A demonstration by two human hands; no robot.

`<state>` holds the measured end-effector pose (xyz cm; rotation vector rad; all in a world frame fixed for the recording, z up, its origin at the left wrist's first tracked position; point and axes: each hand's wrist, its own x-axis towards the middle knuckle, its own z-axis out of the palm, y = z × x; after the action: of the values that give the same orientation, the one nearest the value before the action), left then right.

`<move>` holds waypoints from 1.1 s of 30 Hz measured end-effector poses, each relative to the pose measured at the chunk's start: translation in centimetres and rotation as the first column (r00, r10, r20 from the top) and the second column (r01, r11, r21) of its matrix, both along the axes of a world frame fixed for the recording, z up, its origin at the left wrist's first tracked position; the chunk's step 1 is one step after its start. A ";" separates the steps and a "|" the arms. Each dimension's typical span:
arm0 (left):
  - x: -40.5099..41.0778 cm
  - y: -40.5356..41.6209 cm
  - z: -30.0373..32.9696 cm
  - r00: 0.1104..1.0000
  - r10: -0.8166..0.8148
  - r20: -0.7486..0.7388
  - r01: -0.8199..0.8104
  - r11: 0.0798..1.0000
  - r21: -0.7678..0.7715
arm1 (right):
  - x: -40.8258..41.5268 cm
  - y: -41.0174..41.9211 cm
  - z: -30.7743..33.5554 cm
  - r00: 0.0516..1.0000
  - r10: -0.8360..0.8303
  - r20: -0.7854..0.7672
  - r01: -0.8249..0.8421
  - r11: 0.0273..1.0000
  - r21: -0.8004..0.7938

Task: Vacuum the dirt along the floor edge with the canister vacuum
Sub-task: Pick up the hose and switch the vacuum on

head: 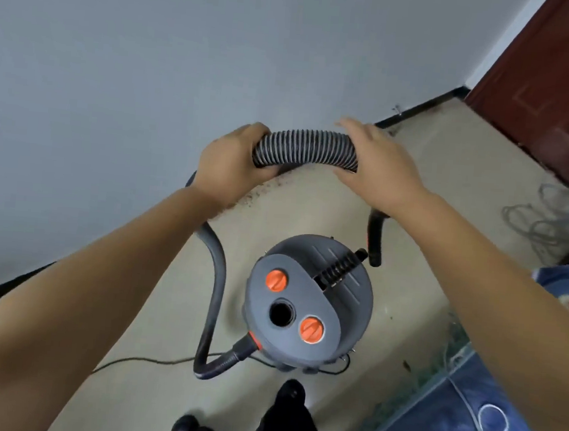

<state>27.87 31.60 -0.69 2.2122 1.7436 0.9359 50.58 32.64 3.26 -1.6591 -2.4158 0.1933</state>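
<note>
Frame centre: left hand (227, 162) and right hand (378, 170) both hold the ribbed vacuum hose (306, 148), fingers curled round it, above the grey canister vacuum (308, 301) standing lower centre on the floor (434, 180).

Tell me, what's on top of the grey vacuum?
The vacuum lid shows two orange knobs, a dark round hole and a black ribbed handle. Inside the hole is too dark to see.

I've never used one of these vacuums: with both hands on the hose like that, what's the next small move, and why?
Probably lower the black nozzle end toward the dirt along the wall. The left hand and right hand grip the ribbed hose held up in the air, its nozzle hanging beside the canister.
</note>
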 end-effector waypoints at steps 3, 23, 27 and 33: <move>-5.3 -3.4 2.1 0.989 0.139 0.060 -0.142 0.989 0.048 | -1.6 -1.9 -0.3 0.839 -0.353 -0.414 0.275 0.932 -0.236; -19.8 -34.2 -5.9 0.899 0.104 0.426 0.308 0.543 -0.781 | -24.8 -16.5 3.0 -0.016 -0.855 -0.519 -0.398 0.482 -0.781; -21.4 -29.1 -2.3 0.689 0.308 0.656 0.399 0.596 -0.697 | -24.2 -20.7 0.2 0.215 -0.798 -0.563 -0.393 0.457 -0.798; -21.9 -20.9 2.5 0.106 0.611 0.784 0.451 0.673 -0.586 | -21.9 -26.4 -4.1 0.219 -0.817 -0.534 -0.619 0.307 -0.724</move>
<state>5.96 10.69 1.79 0.4087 1.0658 1.0241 28.69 6.27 -0.86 -1.0677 -0.7458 2.3201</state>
